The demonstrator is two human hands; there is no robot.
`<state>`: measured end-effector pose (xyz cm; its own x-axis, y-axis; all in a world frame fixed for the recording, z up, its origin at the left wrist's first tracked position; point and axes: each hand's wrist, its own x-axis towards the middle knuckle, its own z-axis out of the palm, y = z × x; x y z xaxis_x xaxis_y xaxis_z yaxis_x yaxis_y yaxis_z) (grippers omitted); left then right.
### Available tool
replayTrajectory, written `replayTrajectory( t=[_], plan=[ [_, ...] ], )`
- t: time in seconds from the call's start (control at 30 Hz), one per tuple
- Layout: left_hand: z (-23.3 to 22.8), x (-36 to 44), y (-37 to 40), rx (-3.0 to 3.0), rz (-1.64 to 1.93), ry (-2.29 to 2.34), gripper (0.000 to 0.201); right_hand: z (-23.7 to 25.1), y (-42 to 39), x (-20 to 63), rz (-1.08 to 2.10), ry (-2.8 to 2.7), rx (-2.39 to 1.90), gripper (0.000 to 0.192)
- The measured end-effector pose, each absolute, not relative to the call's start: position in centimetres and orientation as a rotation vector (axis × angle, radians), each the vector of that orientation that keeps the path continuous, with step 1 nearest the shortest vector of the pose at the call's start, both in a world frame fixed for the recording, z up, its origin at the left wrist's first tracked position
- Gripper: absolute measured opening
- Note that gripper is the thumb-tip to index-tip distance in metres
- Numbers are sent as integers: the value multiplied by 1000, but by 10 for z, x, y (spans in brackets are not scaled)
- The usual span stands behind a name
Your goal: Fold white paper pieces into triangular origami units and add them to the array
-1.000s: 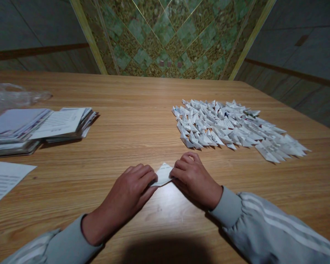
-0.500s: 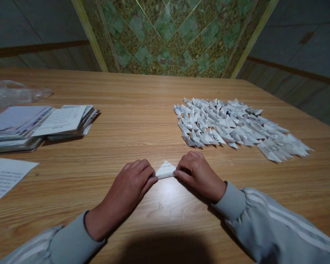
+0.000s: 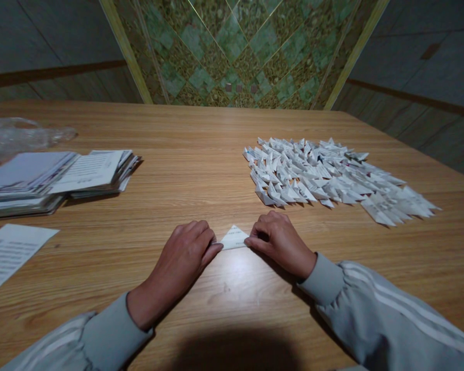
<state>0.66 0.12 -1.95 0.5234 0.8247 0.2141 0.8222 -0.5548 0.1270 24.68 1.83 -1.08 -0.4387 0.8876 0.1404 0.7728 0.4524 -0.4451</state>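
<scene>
The scene is dim, with a cool greyish cast. Light falls from above and behind the camera, leaving a soft sheen on the table (image 3: pixel 232 278) just in front of the hands and a broad dark shadow at the bottom middle edge. Short shadows lie under the paper stack (image 3: pixel 58 180) and the pile of folded pieces (image 3: pixel 332 178). The walls at both top corners sink into gloom. Wide-angle distortion bows the table's edges and stretches the sleeves. The plastic bag (image 3: pixel 19 136) at the far left is soft and smeared; the centre is sharp.
</scene>
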Motion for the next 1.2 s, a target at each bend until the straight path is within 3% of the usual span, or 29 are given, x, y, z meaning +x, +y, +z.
replayTrajectory(
  t=[0.23, 0.5, 0.7, 0.83, 1.2],
  plan=[
    [-21, 7, 1, 2771, 415, 1499, 20, -7, 16, 245, 376, -2370, -1516, 19],
    [-21, 10, 0, 2730, 542, 1395, 5, -3, 18, 252, 365, -2416, -1557, 17],
    [-25, 11, -1, 2977, 614, 1079, 19, -8, 12, 244, 79, -2495, -1203, 2],
    [-24, 10, -3, 2993, 539, 1041, 19, -10, 5, 237, -108, -2626, -923, 16],
    [-19, 8, -18, 3080, 493, 1028, 28, -3, -11, 236, -138, -2700, -1019, 15]
  ],
)
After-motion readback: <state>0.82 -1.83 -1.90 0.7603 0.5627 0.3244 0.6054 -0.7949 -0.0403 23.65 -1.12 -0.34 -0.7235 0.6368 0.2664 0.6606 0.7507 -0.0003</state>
